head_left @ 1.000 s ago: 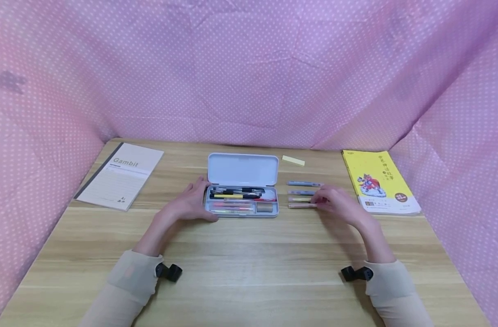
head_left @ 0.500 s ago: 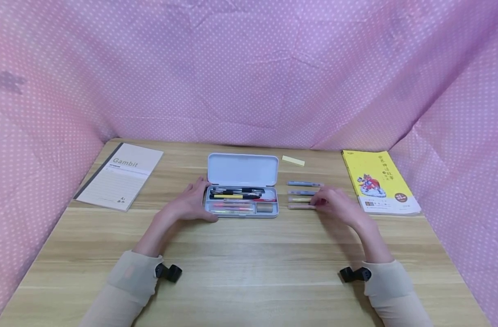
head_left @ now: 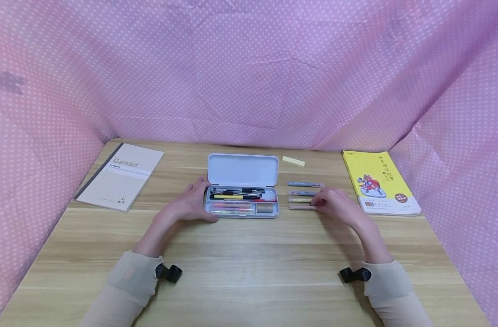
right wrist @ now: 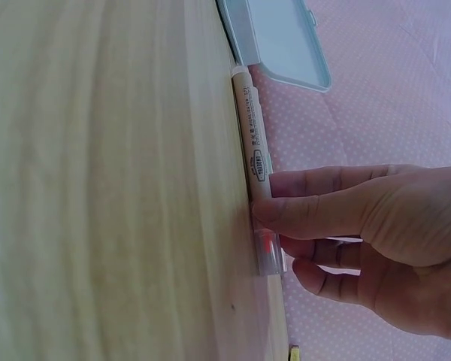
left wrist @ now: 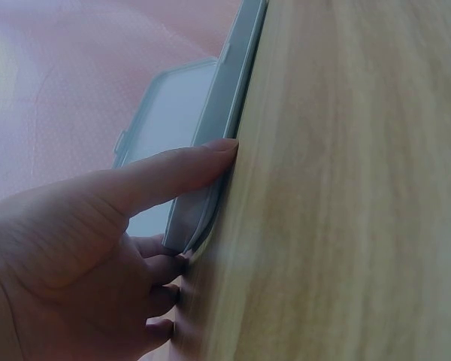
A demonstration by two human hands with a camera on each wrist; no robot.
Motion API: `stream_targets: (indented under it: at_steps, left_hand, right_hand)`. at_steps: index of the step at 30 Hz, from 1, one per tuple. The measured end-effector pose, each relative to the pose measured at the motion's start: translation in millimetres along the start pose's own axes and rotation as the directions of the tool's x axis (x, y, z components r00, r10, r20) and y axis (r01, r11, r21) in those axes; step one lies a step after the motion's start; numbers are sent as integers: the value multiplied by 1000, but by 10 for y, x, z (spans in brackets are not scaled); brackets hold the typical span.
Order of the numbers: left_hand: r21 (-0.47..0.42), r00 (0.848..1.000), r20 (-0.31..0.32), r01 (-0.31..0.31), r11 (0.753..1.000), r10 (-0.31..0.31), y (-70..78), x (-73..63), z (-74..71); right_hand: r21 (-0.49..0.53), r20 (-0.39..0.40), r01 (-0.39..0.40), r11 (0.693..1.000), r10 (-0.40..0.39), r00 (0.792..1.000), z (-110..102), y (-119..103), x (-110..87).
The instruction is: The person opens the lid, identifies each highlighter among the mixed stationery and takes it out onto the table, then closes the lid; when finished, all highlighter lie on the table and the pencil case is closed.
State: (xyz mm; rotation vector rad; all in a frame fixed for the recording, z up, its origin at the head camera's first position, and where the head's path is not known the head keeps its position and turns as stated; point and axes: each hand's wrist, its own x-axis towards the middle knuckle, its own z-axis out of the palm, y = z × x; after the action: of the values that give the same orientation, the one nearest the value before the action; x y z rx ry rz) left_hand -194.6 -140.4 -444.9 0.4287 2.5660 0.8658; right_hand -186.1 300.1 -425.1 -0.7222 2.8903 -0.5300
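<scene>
Spread left hand (head_left: 189, 201) grips one pale-blue rectangular case (head_left: 243, 170); right of it, right hand (head_left: 336, 205) pinches a slim, pale, clear-capped highlighter (right wrist: 254, 143) among four.

The wood-grained table (head_left: 249, 268) has a smooth surface of low sheen, with creased, matt cloth (head_left: 249, 81) at twelve o'clock in the head view. The pencil case (head_left: 242, 169) is smooth, metal or plastic being indistinguishable; the highlighter (right wrist: 249, 128) has a smooth plastic barrel and clear cap. Paper notebook (head_left: 122, 177) at nine o'clock; smooth-covered paper book (head_left: 377, 175) at three.
</scene>
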Motion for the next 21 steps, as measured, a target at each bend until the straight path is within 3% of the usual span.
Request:
stream_targets:
  at_steps: [21]
  left_hand:
    - [0, 1000, -2, -1, 1000, 1, 3, -4, 9]
  right_hand:
    - [-27, -19, -1, 1000, 1, 1000, -2, -6, 1]
